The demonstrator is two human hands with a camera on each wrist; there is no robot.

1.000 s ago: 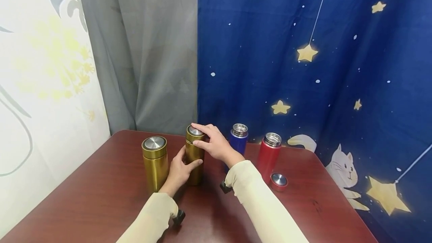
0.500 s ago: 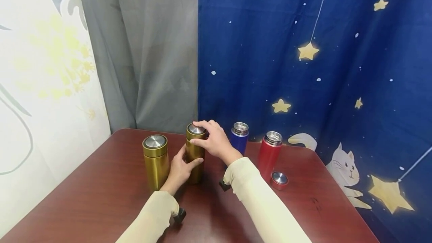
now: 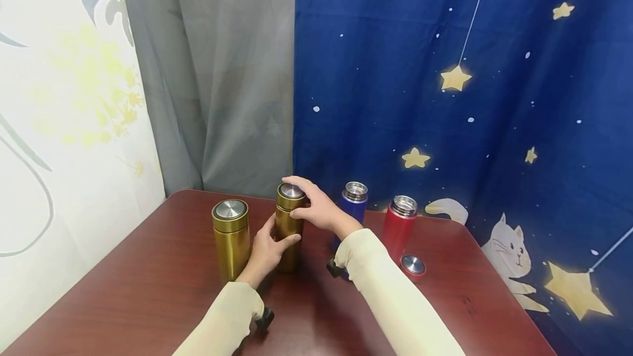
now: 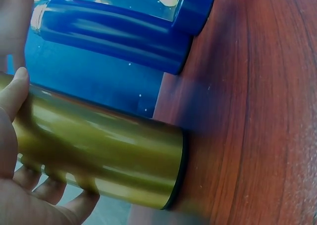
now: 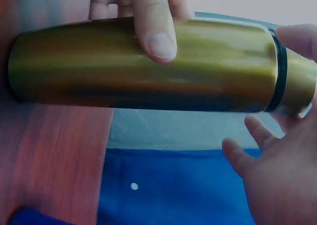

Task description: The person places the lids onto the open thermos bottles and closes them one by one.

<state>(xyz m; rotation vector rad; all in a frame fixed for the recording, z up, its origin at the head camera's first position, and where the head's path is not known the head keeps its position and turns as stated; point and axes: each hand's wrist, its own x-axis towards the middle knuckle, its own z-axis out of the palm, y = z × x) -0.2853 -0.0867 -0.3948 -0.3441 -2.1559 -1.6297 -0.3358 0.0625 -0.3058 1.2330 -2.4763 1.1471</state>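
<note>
In the head view my left hand [image 3: 267,249] grips the body of a gold thermos bottle [image 3: 288,229] that stands upright on the table, with its thumb across the near side. At the top, my right hand [image 3: 321,207] holds the bottle's gold lid [image 3: 290,191], thumb at the near side and fingers over the steel top. In the right wrist view a dark ring [image 5: 278,71] shows between body and lid [image 5: 299,81]. Some right fingers stand off the bottle there. The left wrist view shows the left fingers [image 4: 52,188] wrapped round the body.
A second, lidded gold thermos [image 3: 231,243] stands at left. At right are a lidless blue thermos [image 3: 353,210] and a lidless red thermos [image 3: 399,229]. A red lid [image 3: 413,266] lies in front of the red one; a blue lid [image 4: 195,9] sits beside the blue one.
The right thumb has shifted left and then right across the near side of the lid. The left hand and the bottle stay in place, while the head view shifts slightly.
</note>
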